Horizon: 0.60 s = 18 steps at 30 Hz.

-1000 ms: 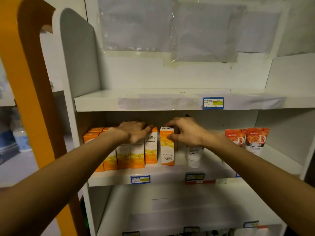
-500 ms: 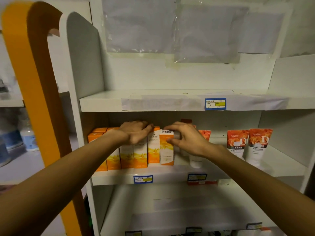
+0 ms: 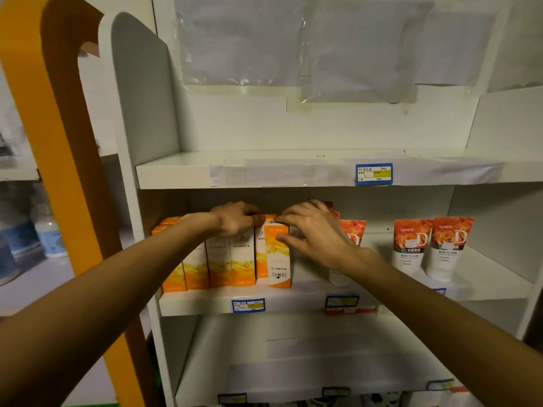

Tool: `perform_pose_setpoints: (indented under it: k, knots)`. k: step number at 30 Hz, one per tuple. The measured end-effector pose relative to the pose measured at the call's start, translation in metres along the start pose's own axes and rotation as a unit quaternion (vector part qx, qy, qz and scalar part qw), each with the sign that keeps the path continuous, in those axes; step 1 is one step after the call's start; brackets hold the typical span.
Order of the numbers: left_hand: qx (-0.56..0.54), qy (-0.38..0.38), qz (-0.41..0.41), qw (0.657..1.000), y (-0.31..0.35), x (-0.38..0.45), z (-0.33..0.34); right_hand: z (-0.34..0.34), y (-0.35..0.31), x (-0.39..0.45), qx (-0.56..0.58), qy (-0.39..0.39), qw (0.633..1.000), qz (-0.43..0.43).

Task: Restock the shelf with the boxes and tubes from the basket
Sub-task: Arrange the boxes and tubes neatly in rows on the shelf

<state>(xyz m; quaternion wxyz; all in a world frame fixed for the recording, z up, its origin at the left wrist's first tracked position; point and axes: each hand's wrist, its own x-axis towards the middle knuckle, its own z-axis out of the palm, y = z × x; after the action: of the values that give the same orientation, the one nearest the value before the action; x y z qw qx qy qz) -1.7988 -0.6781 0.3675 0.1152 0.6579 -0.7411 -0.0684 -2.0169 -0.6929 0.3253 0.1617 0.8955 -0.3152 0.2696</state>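
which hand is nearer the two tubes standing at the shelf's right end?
Right. The right hand is at the rightmost box, left of the tubes; the left hand is farther left.

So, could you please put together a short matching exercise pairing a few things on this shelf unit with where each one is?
Things:
1. orange boxes
2. pair of tubes
3. left hand
4. top price label

Places:
A. right end of the middle shelf
B. edge of the upper shelf
C. left part of the middle shelf
D. on the box tops

Pairs: 1-C, 2-A, 3-D, 4-B
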Motion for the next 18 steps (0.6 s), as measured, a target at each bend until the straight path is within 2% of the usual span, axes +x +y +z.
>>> perform_pose_setpoints:
  k: [3,11,18]
  knots:
    - [-0.011,-0.006,-0.003,1.0,0.0,-0.001,0.0,0.001,0.005,-0.001,-0.004,0.015,1.0,-0.007]
    - [-0.01,0.006,-0.017,1.0,0.004,-0.004,0.0,0.016,-0.001,0.003,0.085,0.086,0.992,0.018]
    - [0.009,0.022,-0.018,1.0,0.004,-0.01,0.001,0.024,-0.009,0.0,-0.019,0.094,0.995,-0.015]
